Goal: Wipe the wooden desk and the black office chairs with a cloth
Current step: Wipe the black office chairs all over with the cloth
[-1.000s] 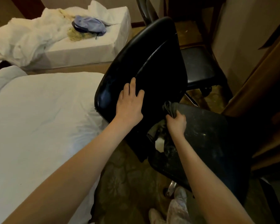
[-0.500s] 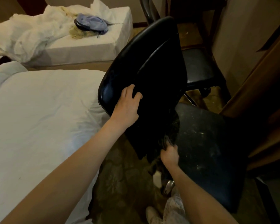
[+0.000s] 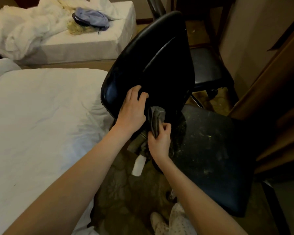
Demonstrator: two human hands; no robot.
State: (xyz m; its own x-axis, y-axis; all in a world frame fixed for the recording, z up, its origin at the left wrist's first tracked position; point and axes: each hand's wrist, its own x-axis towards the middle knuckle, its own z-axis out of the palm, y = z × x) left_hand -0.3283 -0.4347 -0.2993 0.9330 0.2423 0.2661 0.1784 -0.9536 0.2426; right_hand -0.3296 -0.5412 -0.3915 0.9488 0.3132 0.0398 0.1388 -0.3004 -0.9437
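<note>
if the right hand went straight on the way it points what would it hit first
Most likely the black chair's backrest: the right hand points up and away, the grey cloth it holds leading. Depth is unclear, so the cloth may already touch it.

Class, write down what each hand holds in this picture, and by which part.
The right hand grips the grey cloth around its bunched middle. The left hand holds the black chair's backrest near its lower side edge.
</note>
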